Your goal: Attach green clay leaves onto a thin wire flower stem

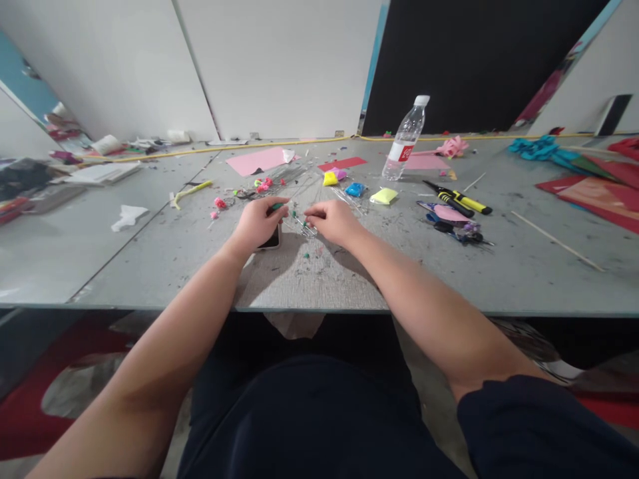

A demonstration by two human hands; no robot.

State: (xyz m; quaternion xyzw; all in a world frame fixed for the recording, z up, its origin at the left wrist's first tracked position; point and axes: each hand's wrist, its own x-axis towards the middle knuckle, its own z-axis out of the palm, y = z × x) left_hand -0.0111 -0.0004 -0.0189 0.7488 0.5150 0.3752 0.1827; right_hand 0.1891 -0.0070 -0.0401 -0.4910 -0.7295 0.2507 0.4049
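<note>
My left hand [258, 225] is closed around a small dark green lump [275, 207], which looks like soft modelling clay. It rests over the edge of a phone [272, 239] lying on the table. Opposite it, my right hand [333, 221] has thumb and fingers pinched together; what sits between the tips is too small to make out. Thin wires [308, 231] with tiny green bits lie in the gap between the hands, close to the right fingertips. A loose green crumb [306, 255] is on the table nearer to me.
Clay packets in yellow [330, 178], blue [355, 189] and pale green [384, 196] lie beyond my hands. A water bottle [405, 140] stands behind them. Pliers [456, 199] and a thin stick [556, 241] are to the right. Small pink pieces [219, 203] lie left.
</note>
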